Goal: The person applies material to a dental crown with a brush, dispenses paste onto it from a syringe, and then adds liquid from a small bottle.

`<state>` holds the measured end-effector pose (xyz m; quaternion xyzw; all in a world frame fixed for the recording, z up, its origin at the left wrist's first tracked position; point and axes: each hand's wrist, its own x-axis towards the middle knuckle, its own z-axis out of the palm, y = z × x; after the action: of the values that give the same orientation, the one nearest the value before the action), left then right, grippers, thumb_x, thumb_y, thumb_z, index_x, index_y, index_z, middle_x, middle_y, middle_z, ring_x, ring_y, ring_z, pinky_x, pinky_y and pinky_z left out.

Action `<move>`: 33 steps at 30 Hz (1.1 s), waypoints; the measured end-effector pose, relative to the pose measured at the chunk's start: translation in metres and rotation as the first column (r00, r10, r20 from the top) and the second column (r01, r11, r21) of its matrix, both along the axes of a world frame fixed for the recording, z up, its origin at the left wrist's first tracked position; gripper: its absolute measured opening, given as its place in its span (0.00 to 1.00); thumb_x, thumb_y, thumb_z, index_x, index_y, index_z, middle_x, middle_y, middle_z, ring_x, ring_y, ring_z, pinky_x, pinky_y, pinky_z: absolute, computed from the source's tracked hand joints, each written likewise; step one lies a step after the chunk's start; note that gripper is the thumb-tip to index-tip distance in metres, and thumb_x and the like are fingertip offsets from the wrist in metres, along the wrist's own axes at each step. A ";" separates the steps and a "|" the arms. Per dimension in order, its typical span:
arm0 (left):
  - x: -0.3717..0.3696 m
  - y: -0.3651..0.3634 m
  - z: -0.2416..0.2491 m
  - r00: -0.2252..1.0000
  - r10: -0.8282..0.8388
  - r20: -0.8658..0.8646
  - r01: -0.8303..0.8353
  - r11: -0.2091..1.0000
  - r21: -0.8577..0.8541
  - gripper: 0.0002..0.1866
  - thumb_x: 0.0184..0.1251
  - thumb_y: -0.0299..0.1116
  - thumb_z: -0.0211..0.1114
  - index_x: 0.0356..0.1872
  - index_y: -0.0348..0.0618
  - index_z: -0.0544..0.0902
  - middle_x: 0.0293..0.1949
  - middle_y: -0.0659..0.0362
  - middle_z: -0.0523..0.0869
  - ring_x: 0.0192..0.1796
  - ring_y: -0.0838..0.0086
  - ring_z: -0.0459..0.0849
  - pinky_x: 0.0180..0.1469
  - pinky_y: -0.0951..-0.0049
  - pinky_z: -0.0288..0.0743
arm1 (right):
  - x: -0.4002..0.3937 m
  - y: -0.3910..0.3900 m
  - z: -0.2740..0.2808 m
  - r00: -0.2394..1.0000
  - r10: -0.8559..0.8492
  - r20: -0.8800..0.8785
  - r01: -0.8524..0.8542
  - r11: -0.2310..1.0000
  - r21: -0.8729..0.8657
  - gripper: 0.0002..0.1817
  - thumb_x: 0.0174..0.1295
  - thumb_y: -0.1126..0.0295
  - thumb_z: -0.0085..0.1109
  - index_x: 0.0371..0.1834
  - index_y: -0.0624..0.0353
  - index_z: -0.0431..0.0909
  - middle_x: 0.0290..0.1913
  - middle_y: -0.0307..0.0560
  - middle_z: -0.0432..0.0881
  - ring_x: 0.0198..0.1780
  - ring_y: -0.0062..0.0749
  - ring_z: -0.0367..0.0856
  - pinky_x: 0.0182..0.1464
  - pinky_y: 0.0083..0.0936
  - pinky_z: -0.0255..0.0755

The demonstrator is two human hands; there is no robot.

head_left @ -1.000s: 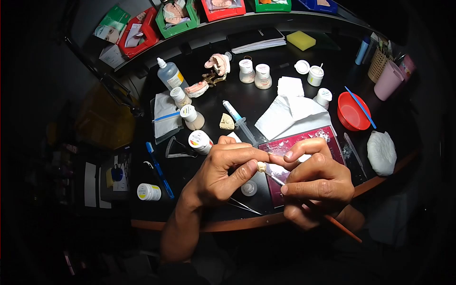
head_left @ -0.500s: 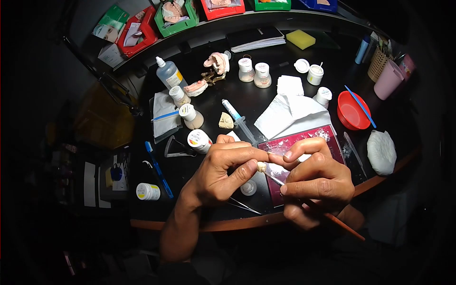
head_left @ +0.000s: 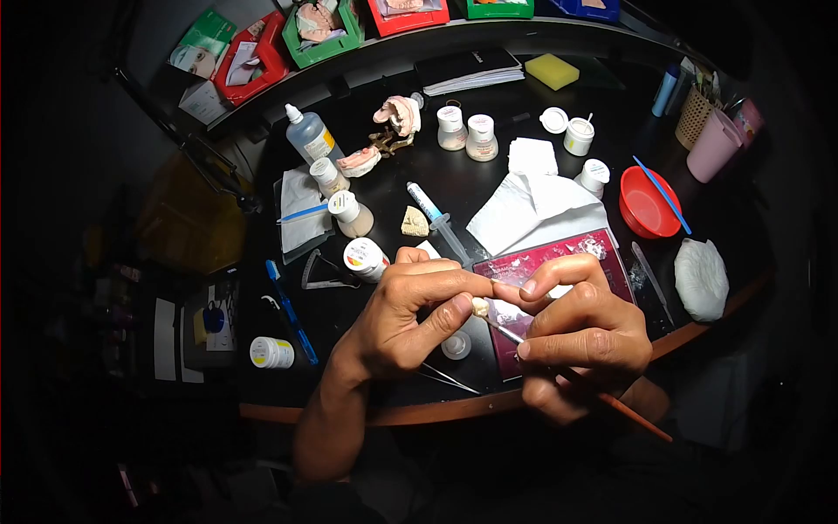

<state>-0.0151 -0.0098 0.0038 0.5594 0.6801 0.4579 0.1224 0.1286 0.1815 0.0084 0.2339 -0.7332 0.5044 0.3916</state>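
Observation:
My left hand [head_left: 415, 310] is closed, pinching a small cream-coloured dental crown [head_left: 480, 306] between thumb and forefinger. In my right hand [head_left: 585, 327] is a thin brush [head_left: 630, 415] with an orange-brown handle, its tip at the crown's lower side. The two hands meet at the fingertips. Beneath them lies a dark red mixing palette [head_left: 511, 354] smeared with white paste, partly hidden by my right hand. A pair of tweezers [head_left: 449, 379] and a small white-topped jar [head_left: 456, 345] sit just below my left hand.
A syringe [head_left: 439, 223], white tissue [head_left: 515, 214] and several powder bottles [head_left: 482, 138] stand beyond my hands. Dental models [head_left: 400, 116] are at the back. On the right are a red bowl [head_left: 642, 210], a spatula [head_left: 650, 281] and a white wrapped bundle [head_left: 701, 279]; a blue toothbrush [head_left: 292, 312] lies left.
The crown appears slightly turned between the left fingers, and the brush has shifted very slightly against it. Both hands otherwise keep their places.

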 end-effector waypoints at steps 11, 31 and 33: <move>0.001 0.001 0.000 1.000 -0.004 0.019 0.004 1.000 0.015 0.24 0.80 0.47 0.57 0.53 0.37 0.91 0.33 0.56 0.91 0.33 0.69 0.81 0.49 0.66 0.65 | -0.001 -0.002 -0.002 1.000 -0.024 -0.012 0.024 1.000 -0.018 0.15 0.40 0.83 0.71 0.36 0.62 0.89 0.33 0.43 0.82 0.49 0.48 0.86 0.49 0.38 0.82; 0.001 0.004 -0.003 0.999 -0.026 0.021 0.023 0.994 0.107 0.16 0.77 0.35 0.59 0.54 0.41 0.92 0.27 0.61 0.84 0.30 0.74 0.76 0.47 0.67 0.60 | -0.004 0.001 -0.005 0.998 -0.009 -0.058 0.009 1.000 0.006 0.16 0.41 0.83 0.72 0.37 0.62 0.88 0.33 0.44 0.83 0.49 0.48 0.87 0.49 0.38 0.83; 0.000 0.003 -0.004 1.000 -0.023 0.015 0.022 0.994 0.107 0.16 0.77 0.35 0.59 0.54 0.41 0.92 0.27 0.61 0.83 0.30 0.74 0.76 0.47 0.67 0.60 | -0.004 0.001 -0.005 0.998 -0.012 -0.057 0.012 1.000 -0.004 0.16 0.41 0.83 0.72 0.37 0.62 0.88 0.33 0.44 0.83 0.48 0.48 0.87 0.49 0.37 0.83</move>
<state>-0.0150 -0.0066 -0.0005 0.5690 0.6472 0.4968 0.1028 0.1250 0.1820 0.0035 0.2431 -0.7222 0.4962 0.4160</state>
